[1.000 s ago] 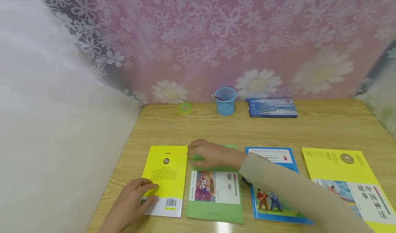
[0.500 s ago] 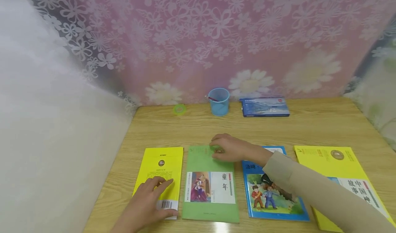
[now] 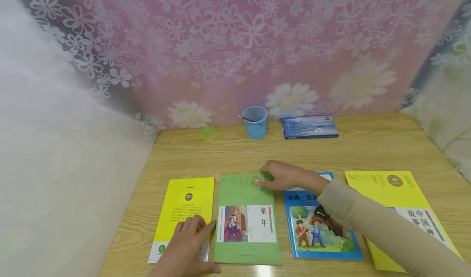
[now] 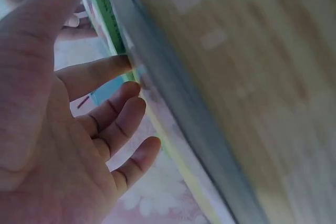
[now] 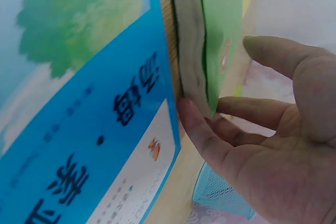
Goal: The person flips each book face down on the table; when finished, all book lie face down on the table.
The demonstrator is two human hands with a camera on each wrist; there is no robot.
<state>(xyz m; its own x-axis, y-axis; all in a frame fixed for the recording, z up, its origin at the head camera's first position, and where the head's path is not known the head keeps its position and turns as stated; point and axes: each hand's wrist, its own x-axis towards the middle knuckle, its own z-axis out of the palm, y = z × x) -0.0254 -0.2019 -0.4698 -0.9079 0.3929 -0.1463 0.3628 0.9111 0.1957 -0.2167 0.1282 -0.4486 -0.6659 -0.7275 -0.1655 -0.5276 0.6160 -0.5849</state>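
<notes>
Four books would be too exact, so several books lie in a row. My left hand (image 3: 185,244) rests over the lower right of the yellow book (image 3: 187,205), its fingers loosely bent. In the left wrist view its fingertips meet the book's cover near the edge. My right hand (image 3: 285,175) is at the top right corner of the green book (image 3: 246,195). In the right wrist view its fingers touch the page block's corner (image 5: 191,72), and the thumb stands apart from the cover. The blue book (image 3: 324,250) lies partly under my right forearm.
A larger yellow book (image 3: 371,187) lies at the right, partly hidden by the sleeve (image 3: 382,224). Along the back stand a blue mesh cup (image 3: 256,128) with a pen in it, a green tape roll (image 3: 209,132) and a blue box (image 3: 310,128).
My right hand has moved right along the green book's top edge to its right corner. My left hand has shifted to the yellow book's right edge. The view has turned slightly.
</notes>
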